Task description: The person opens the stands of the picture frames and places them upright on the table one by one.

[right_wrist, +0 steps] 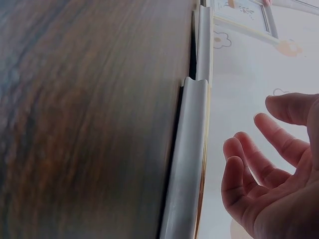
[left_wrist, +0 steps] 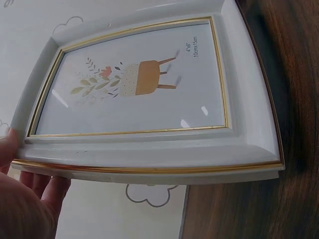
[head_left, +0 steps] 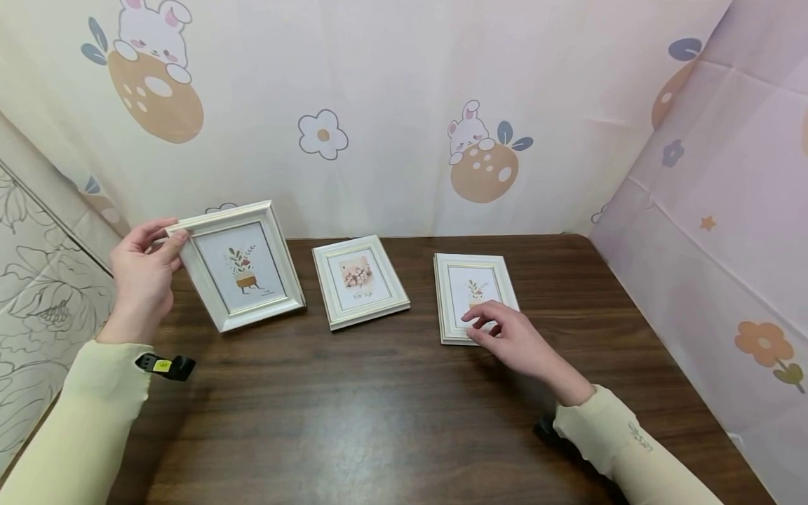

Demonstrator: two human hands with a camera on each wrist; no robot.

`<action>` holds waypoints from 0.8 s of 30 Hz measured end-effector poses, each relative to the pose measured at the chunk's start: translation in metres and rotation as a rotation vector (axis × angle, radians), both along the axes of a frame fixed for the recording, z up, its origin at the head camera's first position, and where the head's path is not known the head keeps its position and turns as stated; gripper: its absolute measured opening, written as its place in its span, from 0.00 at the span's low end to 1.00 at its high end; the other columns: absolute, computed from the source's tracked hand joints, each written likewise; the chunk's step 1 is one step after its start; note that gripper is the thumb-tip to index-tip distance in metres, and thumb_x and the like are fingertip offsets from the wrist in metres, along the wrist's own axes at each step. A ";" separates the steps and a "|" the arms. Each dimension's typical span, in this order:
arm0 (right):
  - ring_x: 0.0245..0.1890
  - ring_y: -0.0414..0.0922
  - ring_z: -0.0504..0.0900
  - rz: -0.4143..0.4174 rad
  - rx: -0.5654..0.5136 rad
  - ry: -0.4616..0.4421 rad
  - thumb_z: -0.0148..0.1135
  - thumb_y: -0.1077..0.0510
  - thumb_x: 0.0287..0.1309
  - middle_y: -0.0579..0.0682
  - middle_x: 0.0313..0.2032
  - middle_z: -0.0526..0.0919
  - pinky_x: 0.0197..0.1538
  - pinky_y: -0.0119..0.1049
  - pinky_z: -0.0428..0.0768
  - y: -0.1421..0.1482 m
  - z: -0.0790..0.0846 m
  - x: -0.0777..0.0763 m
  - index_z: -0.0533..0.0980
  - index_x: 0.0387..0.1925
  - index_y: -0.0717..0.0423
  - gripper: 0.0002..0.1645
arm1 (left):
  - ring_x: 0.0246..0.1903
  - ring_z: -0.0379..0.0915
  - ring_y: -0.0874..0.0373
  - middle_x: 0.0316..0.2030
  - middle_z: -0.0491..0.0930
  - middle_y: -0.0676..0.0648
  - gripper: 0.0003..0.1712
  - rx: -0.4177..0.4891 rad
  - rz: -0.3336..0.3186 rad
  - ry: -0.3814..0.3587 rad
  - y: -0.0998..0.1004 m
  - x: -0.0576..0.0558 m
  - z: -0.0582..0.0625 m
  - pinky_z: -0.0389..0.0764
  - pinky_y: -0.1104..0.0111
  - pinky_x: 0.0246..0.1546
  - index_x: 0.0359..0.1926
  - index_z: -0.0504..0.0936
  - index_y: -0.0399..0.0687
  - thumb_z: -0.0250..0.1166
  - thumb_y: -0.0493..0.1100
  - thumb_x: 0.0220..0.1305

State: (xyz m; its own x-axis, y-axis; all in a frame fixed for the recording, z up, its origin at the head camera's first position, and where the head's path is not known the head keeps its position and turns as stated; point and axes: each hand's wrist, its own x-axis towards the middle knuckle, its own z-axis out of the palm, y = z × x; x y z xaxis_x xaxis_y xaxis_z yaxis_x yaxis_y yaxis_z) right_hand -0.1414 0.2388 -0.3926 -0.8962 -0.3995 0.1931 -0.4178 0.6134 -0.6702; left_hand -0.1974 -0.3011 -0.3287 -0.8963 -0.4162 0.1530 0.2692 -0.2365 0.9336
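Note:
My left hand (head_left: 146, 263) grips the upper left corner of a white picture frame (head_left: 219, 321), thumb on the front and fingers behind. That frame is tilted up, its lower edge close to the table; its print of a potted plant on legs shows large in the left wrist view. Over the rightmost picture frame (head_left: 445, 301) hovers my right hand (head_left: 508, 337), fingers loosely bent and holding nothing, covering part of its plant print. In the right wrist view a gap shows between these fingers and the frame's edge (right_wrist: 187, 164). Between the hands lies a third picture frame (head_left: 369, 314) with a flower print.
The dark wooden table (head_left: 353, 421) ends at the back against a pale curtain (head_left: 391, 70) printed with rabbits and flowers. More printed cloth (head_left: 745, 231) hangs along the right side. A panel with line-drawn flowers (head_left: 44, 315) stands at the left edge.

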 end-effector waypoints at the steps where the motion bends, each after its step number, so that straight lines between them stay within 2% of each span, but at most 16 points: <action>1: 0.41 0.43 0.82 -0.001 0.001 0.000 0.68 0.61 0.62 0.47 0.47 0.82 0.40 0.40 0.81 0.000 0.000 0.000 0.81 0.46 0.55 0.11 | 0.40 0.76 0.59 0.46 0.72 0.45 0.18 0.007 -0.005 0.002 -0.001 0.000 -0.001 0.83 0.74 0.29 0.49 0.83 0.37 0.72 0.31 0.56; 6: 0.42 0.42 0.82 0.001 0.008 -0.003 0.68 0.61 0.62 0.47 0.48 0.82 0.41 0.40 0.81 0.001 0.000 0.000 0.81 0.46 0.54 0.11 | 0.38 0.77 0.61 0.44 0.74 0.45 0.17 0.022 -0.017 0.004 -0.004 -0.003 -0.003 0.82 0.74 0.27 0.48 0.84 0.38 0.72 0.30 0.56; 12: 0.41 0.42 0.82 0.004 0.009 -0.006 0.68 0.61 0.62 0.47 0.48 0.82 0.41 0.41 0.81 0.001 0.000 0.001 0.81 0.46 0.54 0.10 | 0.39 0.77 0.62 0.45 0.74 0.46 0.17 -0.020 -0.029 -0.024 -0.007 -0.005 -0.003 0.82 0.75 0.28 0.48 0.84 0.40 0.73 0.32 0.57; 16: 0.41 0.42 0.82 0.007 0.006 -0.009 0.67 0.61 0.63 0.46 0.47 0.82 0.41 0.40 0.81 0.001 -0.001 0.002 0.81 0.45 0.54 0.10 | 0.39 0.78 0.64 0.44 0.75 0.48 0.18 -0.104 -0.020 -0.035 -0.007 -0.008 -0.004 0.80 0.77 0.27 0.50 0.82 0.40 0.72 0.33 0.58; 20: 0.41 0.42 0.82 0.011 0.003 -0.007 0.67 0.59 0.64 0.45 0.46 0.82 0.40 0.39 0.81 0.001 -0.001 0.003 0.81 0.46 0.54 0.09 | 0.38 0.78 0.66 0.41 0.78 0.51 0.15 -0.244 0.026 -0.045 -0.007 -0.010 -0.004 0.77 0.80 0.27 0.48 0.83 0.44 0.71 0.34 0.60; 24: 0.41 0.42 0.82 0.008 0.002 -0.001 0.67 0.60 0.63 0.46 0.47 0.82 0.41 0.39 0.81 0.000 0.000 0.002 0.81 0.46 0.55 0.10 | 0.38 0.77 0.66 0.39 0.79 0.53 0.13 -0.298 0.043 -0.043 -0.009 -0.011 -0.004 0.75 0.81 0.29 0.46 0.83 0.46 0.71 0.33 0.60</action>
State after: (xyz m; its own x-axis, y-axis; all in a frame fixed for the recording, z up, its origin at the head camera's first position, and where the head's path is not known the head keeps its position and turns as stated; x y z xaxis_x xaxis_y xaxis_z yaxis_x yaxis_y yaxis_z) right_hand -0.1396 0.2392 -0.3931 -0.8933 -0.4067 0.1913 -0.4218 0.6116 -0.6693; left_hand -0.2083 -0.3100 -0.3331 -0.8871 -0.3963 0.2367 0.2320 0.0605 0.9708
